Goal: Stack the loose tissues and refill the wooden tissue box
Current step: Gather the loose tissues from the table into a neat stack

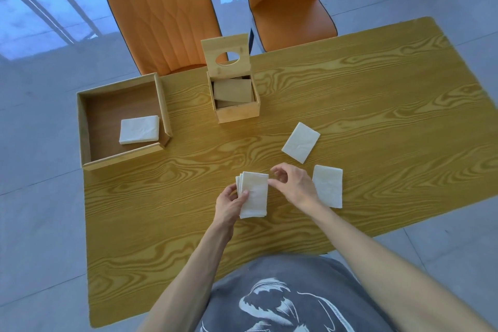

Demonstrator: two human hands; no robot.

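Observation:
My left hand (231, 203) holds a small stack of white folded tissues (254, 194) just above the table's middle. My right hand (293, 185) touches the stack's right edge with thumb and fingertips. Two loose folded tissues lie flat on the table: one (300, 142) beyond my right hand, one (328, 186) just right of it. The wooden tissue box (237, 112) stands at the far middle, its lid with an oval hole (225, 55) tipped up; brownish sheets show inside.
A shallow wooden tray (89, 127) sits at the far left of the table with a white tissue stack (139, 129) in it. Two orange chairs, one (161, 13) on the left and one (288, 0) on the right, stand behind the yellow wood-grain table (377, 105).

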